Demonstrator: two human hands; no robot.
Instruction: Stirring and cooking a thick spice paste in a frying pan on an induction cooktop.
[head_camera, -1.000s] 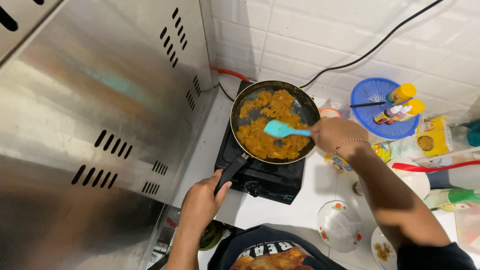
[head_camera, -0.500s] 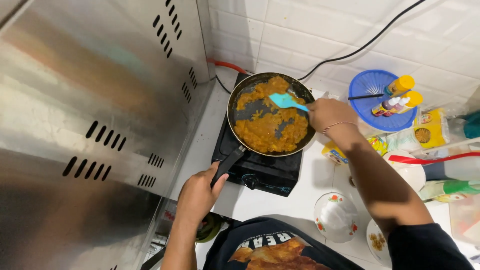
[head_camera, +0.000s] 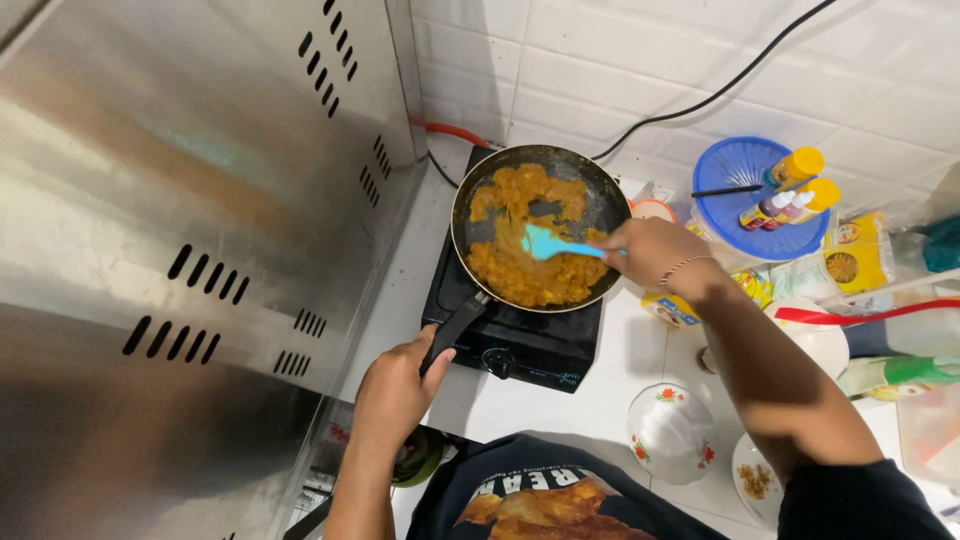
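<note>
A dark frying pan (head_camera: 600, 185) sits on a black single-burner stove (head_camera: 530, 345), filled with orange-brown food (head_camera: 530, 275). My left hand (head_camera: 395, 395) grips the pan's black handle (head_camera: 455, 325) at its near end. My right hand (head_camera: 650, 250) holds a light blue spatula (head_camera: 548, 243) by its handle. The spatula's blade lies in the food near the pan's middle.
A large shiny metal hood or cabinet (head_camera: 170, 250) fills the left. A blue round basket (head_camera: 745, 175) with yellow-capped bottles stands at the back right. A floral bowl (head_camera: 670, 432) and a small plate (head_camera: 755, 480) rest on the white counter. A black cable (head_camera: 720, 90) runs along the tiled wall.
The spatula's blade has moved from the pan's far right side toward the middle of the food. My left hand stays on the pan handle.
</note>
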